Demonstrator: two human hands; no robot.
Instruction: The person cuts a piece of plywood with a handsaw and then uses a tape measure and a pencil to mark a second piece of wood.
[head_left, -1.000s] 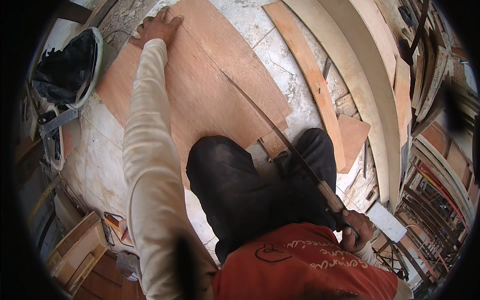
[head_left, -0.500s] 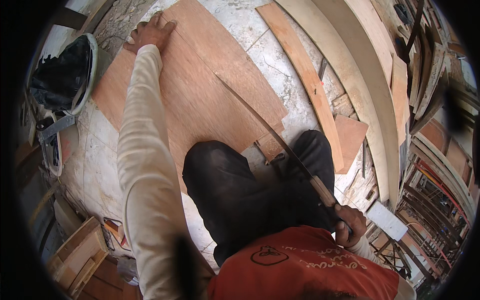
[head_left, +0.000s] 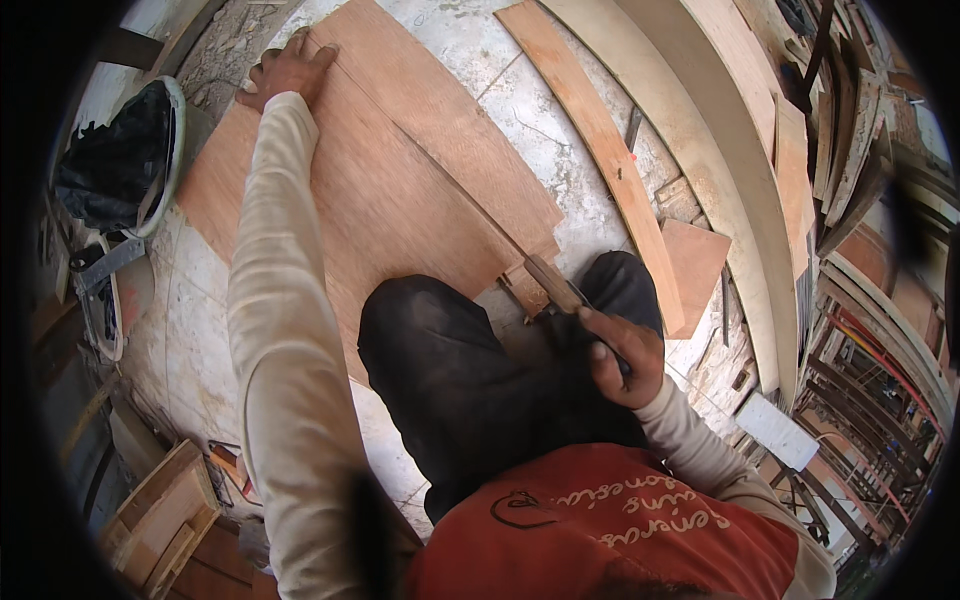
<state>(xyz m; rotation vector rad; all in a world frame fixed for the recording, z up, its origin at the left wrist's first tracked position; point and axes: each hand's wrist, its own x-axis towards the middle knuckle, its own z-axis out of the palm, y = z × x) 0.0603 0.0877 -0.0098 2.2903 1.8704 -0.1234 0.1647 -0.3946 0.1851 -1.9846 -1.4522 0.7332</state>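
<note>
A broad reddish-brown plywood sheet (head_left: pixel 400 200) lies before my knees, with a long dark line running through it toward me. At the sheet's far left edge, my left hand (head_left: pixel 290 75) presses down flat, fingers apart. My right hand (head_left: pixel 625 355) is wrapped round the handle of a handsaw (head_left: pixel 553 282), just above my right thigh. Its narrow blade sits edge-on along the line in the plywood, so only a thin strip of it shows. A small wooden piece (head_left: pixel 524 290) is under the near edge of the sheet, between my knees.
To the right lie a narrow wooden strip (head_left: pixel 600 150), a square plywood offcut (head_left: pixel 692 265) and long curved boards (head_left: pixel 720 180). A bucket with a black liner (head_left: pixel 120 160) stands at left. A wooden box (head_left: pixel 165 510) sits lower left; stacked timber (head_left: pixel 850 400) fills the far right.
My right hand has pushed the saw forward and to the left, bringing its handle close to the plywood's near edge. My left hand stays on the sheet.
</note>
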